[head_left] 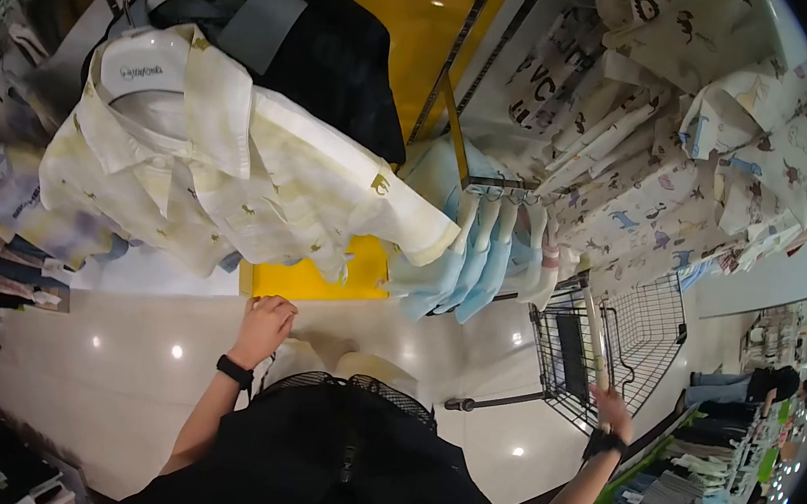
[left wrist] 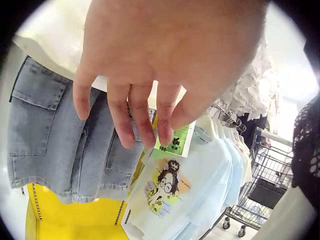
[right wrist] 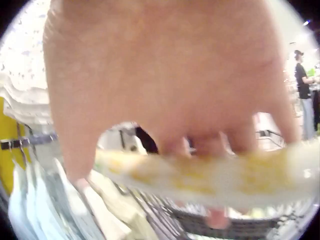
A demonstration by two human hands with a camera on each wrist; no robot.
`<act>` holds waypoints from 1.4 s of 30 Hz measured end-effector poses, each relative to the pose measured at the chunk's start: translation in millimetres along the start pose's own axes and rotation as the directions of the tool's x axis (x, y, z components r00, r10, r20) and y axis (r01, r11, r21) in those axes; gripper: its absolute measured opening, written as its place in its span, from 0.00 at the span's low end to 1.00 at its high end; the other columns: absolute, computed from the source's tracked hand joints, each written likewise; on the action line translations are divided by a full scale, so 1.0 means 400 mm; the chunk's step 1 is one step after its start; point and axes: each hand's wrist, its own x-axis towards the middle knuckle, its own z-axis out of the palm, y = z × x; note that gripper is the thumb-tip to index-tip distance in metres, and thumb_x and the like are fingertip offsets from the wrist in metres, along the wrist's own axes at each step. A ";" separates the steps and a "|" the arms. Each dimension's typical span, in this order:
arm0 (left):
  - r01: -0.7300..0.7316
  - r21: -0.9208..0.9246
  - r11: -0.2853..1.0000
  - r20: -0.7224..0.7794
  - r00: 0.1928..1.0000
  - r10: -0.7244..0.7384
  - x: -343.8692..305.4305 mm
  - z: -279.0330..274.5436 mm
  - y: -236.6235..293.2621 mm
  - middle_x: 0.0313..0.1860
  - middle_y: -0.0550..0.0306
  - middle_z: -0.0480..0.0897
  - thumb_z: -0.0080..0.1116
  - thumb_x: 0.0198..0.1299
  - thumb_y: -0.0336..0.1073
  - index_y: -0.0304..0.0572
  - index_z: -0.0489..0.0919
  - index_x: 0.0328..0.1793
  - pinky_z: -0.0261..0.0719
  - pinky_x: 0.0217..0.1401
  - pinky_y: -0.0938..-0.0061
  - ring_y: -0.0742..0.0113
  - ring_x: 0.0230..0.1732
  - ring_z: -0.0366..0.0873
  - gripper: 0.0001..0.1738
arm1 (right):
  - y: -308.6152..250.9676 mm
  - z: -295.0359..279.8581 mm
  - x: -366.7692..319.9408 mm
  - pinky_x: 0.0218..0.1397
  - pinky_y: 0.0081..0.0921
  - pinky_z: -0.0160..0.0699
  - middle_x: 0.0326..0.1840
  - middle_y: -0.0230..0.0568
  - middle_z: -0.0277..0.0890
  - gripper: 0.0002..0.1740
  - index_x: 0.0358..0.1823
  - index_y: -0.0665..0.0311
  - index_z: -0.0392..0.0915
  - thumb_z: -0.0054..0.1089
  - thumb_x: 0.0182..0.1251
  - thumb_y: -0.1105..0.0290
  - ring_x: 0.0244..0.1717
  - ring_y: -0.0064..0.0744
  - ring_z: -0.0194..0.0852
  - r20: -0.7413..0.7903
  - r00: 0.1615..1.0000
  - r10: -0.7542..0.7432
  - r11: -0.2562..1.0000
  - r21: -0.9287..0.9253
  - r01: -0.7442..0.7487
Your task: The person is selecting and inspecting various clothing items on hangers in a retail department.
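Observation:
The right hand (head_left: 613, 415) grips the handle (head_left: 598, 341) of a wire shopping cart (head_left: 651, 328); in the right wrist view its fingers curl over the pale, yellow-patterned bar (right wrist: 210, 175). Bent a little and holding nothing, the left hand (head_left: 265, 328) hangs below a pale yellow-and-white shirt (head_left: 281, 182) on a hanger. Seen from the left wrist, the left hand (left wrist: 165, 65) is before grey denim (left wrist: 50, 135) and a light blue printed shirt (left wrist: 175, 185) with a green tag (left wrist: 176, 142); whether it touches them I cannot tell.
A black garment (head_left: 332, 52) hangs behind the yellow-and-white shirt. Light blue shirts (head_left: 488, 262) hang on a rack at the centre, with white patterned clothes (head_left: 674, 184) to the right. A person (head_left: 770, 383) stands beyond the cart, near more clothing racks (head_left: 686, 498).

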 end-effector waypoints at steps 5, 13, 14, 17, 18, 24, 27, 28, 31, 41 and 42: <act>0.117 0.005 0.993 0.011 0.993 -0.117 -0.066 -0.010 -0.007 0.34 0.57 0.78 0.53 0.53 0.33 0.44 0.78 0.34 0.66 0.49 0.63 0.58 0.41 0.74 0.05 | 0.074 0.075 -0.015 0.30 0.38 0.71 0.20 0.51 0.75 0.34 0.29 0.72 0.78 0.52 0.56 0.40 0.25 0.50 0.76 -0.336 0.942 0.021 0.996 0.093 0.011; 0.176 -0.032 0.984 0.058 0.983 -0.174 -0.149 -0.017 -0.028 0.31 0.57 0.78 0.51 0.57 0.36 0.44 0.78 0.34 0.69 0.43 0.64 0.57 0.37 0.76 0.07 | -0.038 0.145 -0.106 0.26 0.43 0.68 0.17 0.57 0.72 0.38 0.22 0.75 0.76 0.50 0.56 0.38 0.22 0.56 0.73 -0.479 0.878 -0.016 1.000 0.001 0.019; 0.179 -0.056 0.982 0.059 0.983 -0.175 -0.152 -0.018 -0.032 0.31 0.56 0.78 0.50 0.57 0.36 0.43 0.78 0.34 0.69 0.43 0.64 0.57 0.37 0.76 0.08 | -0.055 0.155 -0.125 0.27 0.44 0.69 0.18 0.57 0.72 0.38 0.23 0.74 0.76 0.50 0.56 0.37 0.23 0.56 0.73 -0.461 0.887 -0.007 1.000 0.003 0.010; 0.158 -0.100 0.982 0.081 0.985 -0.150 -0.151 -0.028 -0.045 0.31 0.55 0.79 0.50 0.57 0.36 0.43 0.78 0.34 0.69 0.43 0.63 0.56 0.37 0.75 0.08 | -0.130 0.183 -0.218 0.28 0.44 0.70 0.18 0.58 0.73 0.37 0.23 0.73 0.77 0.49 0.55 0.37 0.25 0.57 0.74 -0.480 0.876 0.039 0.999 -0.010 -0.050; 0.150 -0.101 0.983 0.091 0.986 -0.141 -0.149 -0.033 -0.051 0.31 0.55 0.79 0.50 0.57 0.36 0.43 0.78 0.34 0.69 0.43 0.63 0.56 0.37 0.75 0.08 | -0.152 0.192 -0.249 0.30 0.44 0.71 0.19 0.58 0.73 0.37 0.24 0.72 0.77 0.49 0.55 0.36 0.26 0.57 0.75 -0.463 0.885 0.055 0.998 0.011 -0.057; 0.072 -0.113 0.991 0.164 0.985 -0.053 -0.154 -0.055 -0.113 0.31 0.55 0.78 0.49 0.58 0.35 0.41 0.78 0.34 0.69 0.43 0.64 0.55 0.37 0.75 0.08 | -0.224 0.274 -0.429 0.29 0.44 0.71 0.19 0.57 0.73 0.37 0.24 0.71 0.78 0.50 0.55 0.37 0.25 0.55 0.75 -0.471 0.878 0.086 0.996 0.025 -0.084; -0.012 -0.115 0.993 0.178 0.984 0.032 -0.168 -0.060 -0.154 0.31 0.55 0.78 0.50 0.58 0.36 0.41 0.78 0.34 0.69 0.43 0.63 0.56 0.38 0.75 0.08 | -0.225 0.335 -0.518 0.28 0.43 0.71 0.18 0.56 0.73 0.35 0.24 0.71 0.78 0.51 0.54 0.38 0.24 0.54 0.75 -0.493 0.865 0.092 0.994 -0.004 -0.108; -0.037 -0.130 0.991 0.182 0.981 0.061 -0.165 -0.063 -0.164 0.33 0.56 0.78 0.50 0.57 0.36 0.42 0.78 0.34 0.69 0.44 0.64 0.57 0.39 0.74 0.08 | -0.237 0.348 -0.555 0.29 0.41 0.70 0.18 0.54 0.73 0.35 0.25 0.70 0.77 0.49 0.57 0.39 0.25 0.53 0.75 -0.483 0.869 0.109 0.992 0.003 -0.123; -0.128 -0.188 0.974 0.183 0.970 0.163 -0.160 -0.073 -0.177 0.36 0.57 0.77 0.52 0.56 0.36 0.42 0.78 0.34 0.68 0.46 0.65 0.58 0.43 0.73 0.07 | -0.241 0.398 -0.653 0.28 0.40 0.70 0.19 0.53 0.73 0.33 0.26 0.69 0.78 0.50 0.57 0.40 0.24 0.52 0.75 -0.449 0.883 0.137 0.989 0.006 -0.150; -0.251 -0.240 0.938 0.269 0.911 0.313 -0.223 -0.127 -0.273 0.41 0.57 0.76 0.56 0.52 0.33 0.42 0.76 0.37 0.66 0.52 0.65 0.58 0.48 0.71 0.07 | -0.261 0.441 -0.946 0.33 0.21 0.71 0.26 0.39 0.78 0.23 0.33 0.70 0.80 0.58 0.57 0.52 0.29 0.22 0.76 0.261 0.960 -0.100 0.892 0.451 -0.029; -0.243 -0.237 0.940 0.265 0.915 0.304 -0.249 -0.138 -0.293 0.41 0.57 0.76 0.56 0.52 0.33 0.42 0.76 0.37 0.66 0.52 0.65 0.58 0.48 0.71 0.07 | -0.241 0.408 -0.942 0.35 0.20 0.71 0.28 0.38 0.79 0.22 0.35 0.69 0.80 0.56 0.58 0.53 0.32 0.22 0.75 0.369 0.926 -0.083 0.834 0.534 -0.138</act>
